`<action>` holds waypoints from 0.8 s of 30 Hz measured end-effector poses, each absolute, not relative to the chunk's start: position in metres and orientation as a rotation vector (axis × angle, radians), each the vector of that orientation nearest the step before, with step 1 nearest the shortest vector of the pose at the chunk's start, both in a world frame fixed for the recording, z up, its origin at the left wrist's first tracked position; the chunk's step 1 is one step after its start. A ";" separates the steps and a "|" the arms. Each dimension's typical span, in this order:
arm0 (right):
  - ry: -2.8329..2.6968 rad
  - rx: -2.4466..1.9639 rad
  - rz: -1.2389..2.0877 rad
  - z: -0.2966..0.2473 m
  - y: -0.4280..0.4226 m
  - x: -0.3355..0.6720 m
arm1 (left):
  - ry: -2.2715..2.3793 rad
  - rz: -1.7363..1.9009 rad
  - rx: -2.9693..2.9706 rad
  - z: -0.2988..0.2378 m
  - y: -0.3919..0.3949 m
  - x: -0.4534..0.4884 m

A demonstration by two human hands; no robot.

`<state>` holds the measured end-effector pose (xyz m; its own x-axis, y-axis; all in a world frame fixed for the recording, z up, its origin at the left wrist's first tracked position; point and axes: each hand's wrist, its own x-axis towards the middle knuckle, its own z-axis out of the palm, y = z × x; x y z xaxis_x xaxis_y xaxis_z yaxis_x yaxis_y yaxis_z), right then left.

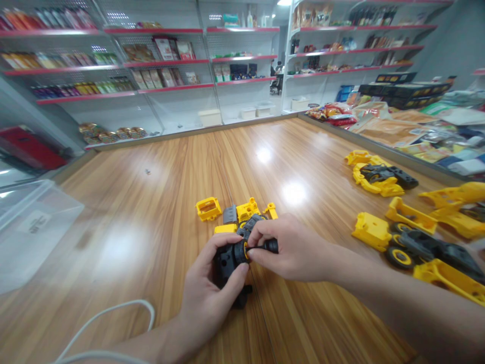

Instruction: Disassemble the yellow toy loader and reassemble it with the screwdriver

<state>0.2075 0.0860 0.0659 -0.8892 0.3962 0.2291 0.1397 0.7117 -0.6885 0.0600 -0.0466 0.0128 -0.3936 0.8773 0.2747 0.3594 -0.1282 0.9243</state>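
My left hand (212,275) is closed around a black toy vehicle chassis (226,265) that has a black wheel with a yellow hub (242,251) facing right. In my right hand (290,247) is a small black screwdriver (270,246), held level with its tip at the yellow hub. The tip itself is hidden by the fingers. Just beyond my hands lie a yellow frame piece (208,209), a grey plate-like part (229,214), a yellow body part (248,210) and a small yellow bracket (270,210). A dark grey toy part (250,226) shows between my hands.
More yellow and black toy vehicle parts (401,247) lie on the right of the wooden table (182,167). A clear plastic bin (38,227) stands at left, with a white cable (113,306) near the front. Stocked shelves (166,60) line the back; bagged goods (397,126) lie beyond the right edge.
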 end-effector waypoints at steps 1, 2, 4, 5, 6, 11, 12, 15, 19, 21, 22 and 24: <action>-2.556 -0.420 0.992 0.066 0.086 0.207 | 1.702 1.540 1.383 0.013 -0.047 0.060; -2.554 -0.424 1.000 0.066 0.086 0.207 | 1.701 1.539 1.391 0.013 -0.047 0.060; -2.546 -0.433 1.016 0.066 0.086 0.207 | 1.703 1.542 1.399 0.013 -0.048 0.060; -2.543 -0.439 1.025 0.066 0.085 0.207 | 1.704 1.547 1.402 0.013 -0.048 0.060; -2.540 -0.444 1.035 0.066 0.085 0.206 | 1.704 1.551 1.404 0.013 -0.048 0.060; -2.521 -0.469 1.086 0.066 0.085 0.205 | 1.712 1.563 1.398 0.014 -0.047 0.061; -2.517 -0.473 1.094 0.066 0.085 0.205 | 1.713 1.564 1.402 0.014 -0.047 0.061; -2.511 -0.482 1.110 0.066 0.085 0.205 | 1.717 1.562 1.407 0.014 -0.046 0.061; -2.507 -0.501 1.132 0.067 0.085 0.204 | 1.715 1.563 1.393 0.014 -0.045 0.060; -2.504 -0.510 1.145 0.067 0.084 0.204 | 1.708 1.552 1.400 0.013 -0.046 0.060; -2.500 -0.514 1.153 0.067 0.085 0.203 | 1.701 1.542 1.401 0.013 -0.046 0.060; -2.487 -0.533 1.167 0.066 0.085 0.204 | 1.661 1.520 1.365 0.014 -0.047 0.061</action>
<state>0.2035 0.0852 0.0664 -0.8712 0.4689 0.1452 0.1879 0.5918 -0.7839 0.0608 -0.0472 0.0137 -0.3703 0.8937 0.2534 0.3313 -0.1278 0.9348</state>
